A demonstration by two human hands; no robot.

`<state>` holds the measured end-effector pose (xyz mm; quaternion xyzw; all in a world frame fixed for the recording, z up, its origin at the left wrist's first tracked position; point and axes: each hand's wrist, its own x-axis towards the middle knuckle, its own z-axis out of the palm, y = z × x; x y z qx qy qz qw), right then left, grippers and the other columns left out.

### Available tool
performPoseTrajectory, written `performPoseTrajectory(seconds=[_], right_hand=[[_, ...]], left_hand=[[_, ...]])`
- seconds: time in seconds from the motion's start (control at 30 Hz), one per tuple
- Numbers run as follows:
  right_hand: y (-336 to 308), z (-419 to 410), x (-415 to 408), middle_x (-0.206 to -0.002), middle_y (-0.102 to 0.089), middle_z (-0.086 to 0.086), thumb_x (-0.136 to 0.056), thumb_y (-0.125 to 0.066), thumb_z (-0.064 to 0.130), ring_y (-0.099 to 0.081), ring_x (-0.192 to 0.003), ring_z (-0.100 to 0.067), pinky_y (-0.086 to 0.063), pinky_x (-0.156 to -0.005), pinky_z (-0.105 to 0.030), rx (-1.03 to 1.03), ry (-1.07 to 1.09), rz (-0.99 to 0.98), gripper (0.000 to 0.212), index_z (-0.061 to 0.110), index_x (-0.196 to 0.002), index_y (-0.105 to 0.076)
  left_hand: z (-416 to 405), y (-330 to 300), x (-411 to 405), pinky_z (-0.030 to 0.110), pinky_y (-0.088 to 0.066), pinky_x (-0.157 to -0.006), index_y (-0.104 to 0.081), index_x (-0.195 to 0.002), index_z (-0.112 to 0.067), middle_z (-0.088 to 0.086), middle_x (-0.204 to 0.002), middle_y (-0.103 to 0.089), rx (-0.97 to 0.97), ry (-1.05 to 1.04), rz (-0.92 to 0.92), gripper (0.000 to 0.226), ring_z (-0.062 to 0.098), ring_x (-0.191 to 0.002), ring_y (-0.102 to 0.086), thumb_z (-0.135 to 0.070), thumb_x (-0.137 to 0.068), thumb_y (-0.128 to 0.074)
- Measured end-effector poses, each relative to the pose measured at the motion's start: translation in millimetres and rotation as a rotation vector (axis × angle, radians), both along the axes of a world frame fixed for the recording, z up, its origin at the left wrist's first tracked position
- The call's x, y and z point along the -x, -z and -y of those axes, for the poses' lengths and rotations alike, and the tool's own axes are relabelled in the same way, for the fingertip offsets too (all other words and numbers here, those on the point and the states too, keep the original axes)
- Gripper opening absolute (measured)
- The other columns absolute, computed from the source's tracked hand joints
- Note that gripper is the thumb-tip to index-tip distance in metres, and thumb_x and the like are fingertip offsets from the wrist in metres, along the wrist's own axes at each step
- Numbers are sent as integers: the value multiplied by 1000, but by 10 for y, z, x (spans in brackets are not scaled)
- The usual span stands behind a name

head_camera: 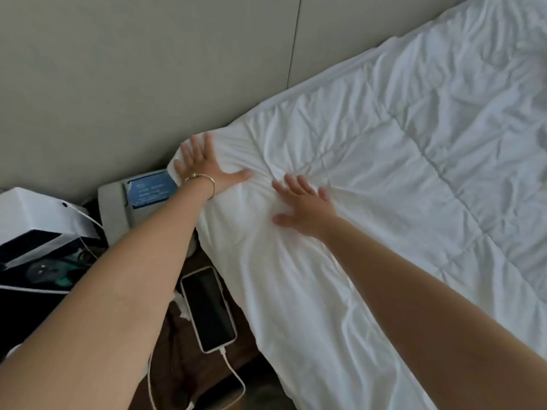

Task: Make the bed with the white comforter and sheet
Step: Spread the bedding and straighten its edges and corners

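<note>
A phone on its cable lies nearest, on a dark counter mostly hidden by the left arm. Beyond, both hands, left and right, press flat with spread fingers on the white comforter, whose far end runs out of frame.

Two hands, one comforter, one phone

- We see the white quilted comforter spread over the bed, filling the right side, its far edge against the grey padded headboard wall.
- Our left hand lies flat on its far-left corner; our right hand lies flat just right of it.
- Left of the bed, the grey desk telephone sits far, the black smartphone nearer, and the white paper bag further left.
</note>
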<state>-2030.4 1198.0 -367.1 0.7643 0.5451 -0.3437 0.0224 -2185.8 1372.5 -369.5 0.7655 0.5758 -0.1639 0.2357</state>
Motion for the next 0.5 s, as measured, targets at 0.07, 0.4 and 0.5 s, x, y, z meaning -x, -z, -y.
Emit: performPoseTrajectory(seconds=[0.07, 0.4, 0.5], right_hand=[[24, -13, -39, -163, 11, 11, -90, -57, 53, 12, -149, -12, 2, -117, -52, 38, -8, -24, 84, 47, -152, -1], [-302, 353, 14, -162, -18, 2, -92, -58, 50, -15, -149, -17, -17, -119, -44, -45, 233, -296, 76, 38, -154, -16], [-702, 751, 34, -140, -52, 3, -93, -55, 51, -52, -127, -16, -37, -112, -40, -376, 770, -734, 61, 38, -148, -34]], left_hand=[[-151, -77, -10, 54, 6, -115, 20, -150, -19, 6, -161, 15, 32, -24, -71, 152, 24, -148, 15, -91, -44, -62], [360, -683, -238, 32, -43, -82, -55, -120, -10, 8, -115, -62, -88, 109, 284, 67, 30, -107, -58, -42, -68, -83], [981, -970, -310, 27, -45, -78, -63, -113, -13, 0, -102, -64, 136, 185, 512, 45, 23, -99, -61, -21, -72, -80]])
